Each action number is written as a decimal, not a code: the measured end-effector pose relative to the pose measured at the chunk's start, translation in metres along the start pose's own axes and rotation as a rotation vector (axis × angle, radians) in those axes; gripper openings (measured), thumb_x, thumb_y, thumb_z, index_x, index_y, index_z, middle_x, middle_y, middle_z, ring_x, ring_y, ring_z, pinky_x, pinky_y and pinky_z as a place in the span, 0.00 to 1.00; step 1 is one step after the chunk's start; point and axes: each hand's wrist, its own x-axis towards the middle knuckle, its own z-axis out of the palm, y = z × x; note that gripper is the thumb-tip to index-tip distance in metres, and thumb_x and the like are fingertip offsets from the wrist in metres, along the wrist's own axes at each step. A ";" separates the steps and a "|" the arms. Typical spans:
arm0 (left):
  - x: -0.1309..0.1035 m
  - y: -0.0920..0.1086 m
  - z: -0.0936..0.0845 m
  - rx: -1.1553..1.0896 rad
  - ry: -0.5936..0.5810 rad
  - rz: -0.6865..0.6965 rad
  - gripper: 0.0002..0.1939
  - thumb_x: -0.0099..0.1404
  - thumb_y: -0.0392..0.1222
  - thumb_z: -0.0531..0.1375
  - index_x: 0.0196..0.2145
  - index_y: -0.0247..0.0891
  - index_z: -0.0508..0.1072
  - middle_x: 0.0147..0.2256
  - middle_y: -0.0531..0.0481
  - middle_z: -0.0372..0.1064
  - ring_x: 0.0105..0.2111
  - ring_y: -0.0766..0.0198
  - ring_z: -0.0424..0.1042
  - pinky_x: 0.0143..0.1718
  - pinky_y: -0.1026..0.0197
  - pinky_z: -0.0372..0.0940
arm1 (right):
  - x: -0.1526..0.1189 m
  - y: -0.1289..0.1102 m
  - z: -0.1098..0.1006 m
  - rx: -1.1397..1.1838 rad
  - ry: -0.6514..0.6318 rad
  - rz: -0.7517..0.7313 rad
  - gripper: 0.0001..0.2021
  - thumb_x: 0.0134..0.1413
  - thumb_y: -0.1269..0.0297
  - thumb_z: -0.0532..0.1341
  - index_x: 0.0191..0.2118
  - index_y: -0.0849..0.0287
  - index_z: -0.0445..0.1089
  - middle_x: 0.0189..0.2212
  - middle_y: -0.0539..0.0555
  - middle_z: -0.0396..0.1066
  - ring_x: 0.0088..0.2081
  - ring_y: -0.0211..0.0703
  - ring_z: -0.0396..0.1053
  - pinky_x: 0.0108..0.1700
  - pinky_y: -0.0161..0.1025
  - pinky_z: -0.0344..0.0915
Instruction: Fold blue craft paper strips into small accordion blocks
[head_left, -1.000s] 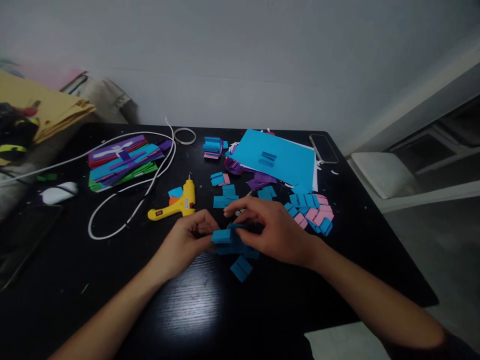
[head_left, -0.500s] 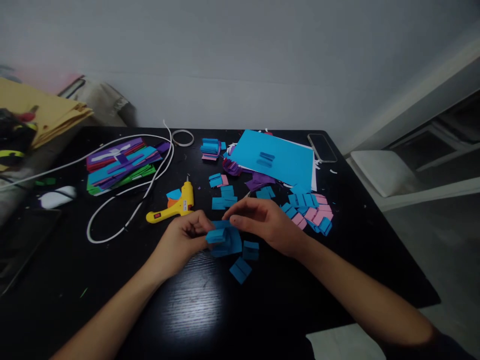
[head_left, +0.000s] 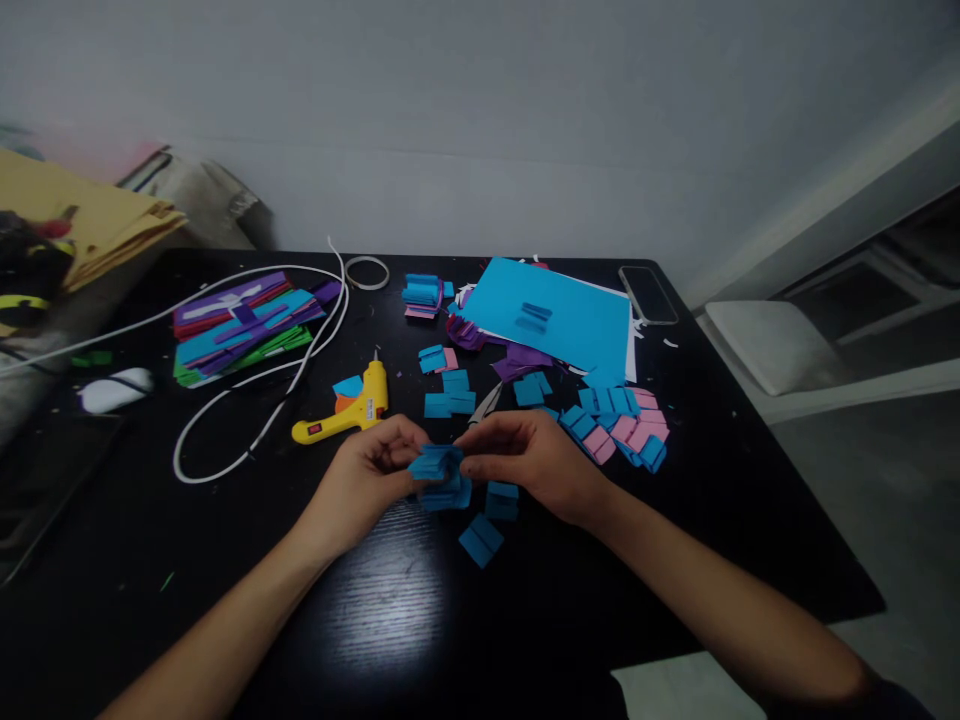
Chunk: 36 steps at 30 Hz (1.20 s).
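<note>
Between my two hands is a folded blue paper piece [head_left: 441,478], standing in layers just above the black table. My left hand [head_left: 379,465] pinches its left side between thumb and fingers. From the other side, my right hand [head_left: 529,460] grips the right edge with thumb and forefinger close together. Two small creased blue paper squares [head_left: 481,540] lie just below and right of the piece. A yellow glue gun [head_left: 356,410] rests beside my left hand, nozzle pointing away. Scissors [head_left: 486,402] lie partly hidden behind my right hand.
Blue and pink folded papers [head_left: 619,428] are heaped right of my hand. Farther back lie a large blue sheet [head_left: 547,305], a phone [head_left: 649,295] and a stack of coloured strips [head_left: 247,325]. A white cable [head_left: 180,455] loops across the left side.
The blue paper has been folded in closer between my hands and looks narrower. My right fingers have closed onto its right edge. The scissors show more behind my right hand.
</note>
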 end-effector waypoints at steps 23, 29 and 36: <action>-0.001 -0.002 0.005 0.059 -0.017 -0.010 0.13 0.58 0.42 0.73 0.28 0.37 0.72 0.19 0.58 0.70 0.17 0.69 0.69 0.20 0.69 0.65 | -0.008 0.004 0.006 0.027 0.060 -0.015 0.12 0.45 0.64 0.78 0.38 0.56 0.83 0.32 0.49 0.82 0.33 0.39 0.80 0.38 0.37 0.78; 0.000 0.000 0.004 0.073 -0.033 -0.005 0.14 0.58 0.44 0.74 0.29 0.36 0.73 0.20 0.55 0.72 0.19 0.67 0.71 0.23 0.66 0.68 | -0.009 0.005 0.007 -0.017 0.097 -0.036 0.13 0.45 0.62 0.78 0.38 0.55 0.82 0.34 0.50 0.82 0.35 0.40 0.80 0.40 0.38 0.78; -0.001 0.000 0.002 0.049 -0.084 0.000 0.13 0.60 0.45 0.73 0.32 0.36 0.74 0.23 0.54 0.74 0.22 0.66 0.73 0.26 0.64 0.70 | -0.009 0.006 0.004 0.044 0.050 0.018 0.11 0.50 0.61 0.76 0.40 0.54 0.83 0.35 0.50 0.82 0.36 0.40 0.80 0.42 0.40 0.79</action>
